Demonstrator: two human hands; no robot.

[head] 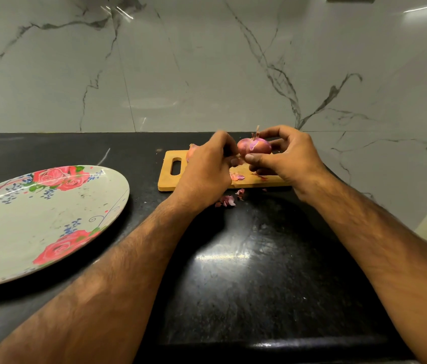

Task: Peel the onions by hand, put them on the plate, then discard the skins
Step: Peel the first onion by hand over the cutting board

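Backdrop: grey-white wall tiles (180, 61) with dark marble veins, rising behind a black speckled stone tabletop (246, 271).
Landmark: pale wooden cutting board (166, 181) with a slotted handle, lying flat on the tabletop close to the wall.
Onion in hand: round red onion (254, 147), part of its outer skin off, held in the air above the middle of the board, dry stem pointing up.
Right hand (288, 156): grip wrapped round the red onion from the right, fingers over its top, thumb at its near side.
Left hand (207, 169): fingers curled against the onion's left side; fingertips hidden, so cannot tell whether this grip pinches skin.
Other bulb: second onion (191, 151), red-skinned, at the board's far edge, mostly hidden behind the left hand.
Peelings: purple-pink papery skin scraps (237, 176) on the board's near part; more lie on the tabletop just off its near edge.
Plate: large oval grey plate (49, 227) printed with red roses, on the tabletop well left of the board.
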